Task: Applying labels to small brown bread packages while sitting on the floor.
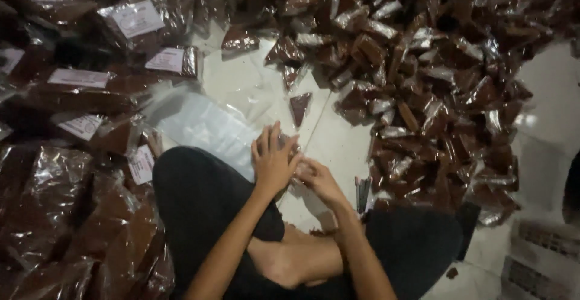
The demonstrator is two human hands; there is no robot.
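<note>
Both hands meet just above the person's folded legs, the left hand [273,162] with fingers spread and raised, the right hand [319,180] curled beside it, touching; they seem to pinch a small clear packet between them, though it is too blurred to make out, so whether either is clamped I cannot tell. Far right lies the big heap of brown packets [435,88] on the white floor [338,146], nearer the right hand. Larger labelled bags [78,94] are stacked left. One stray triangular packet [299,106] lies just beyond the fingertips, point toward the hands.
</note>
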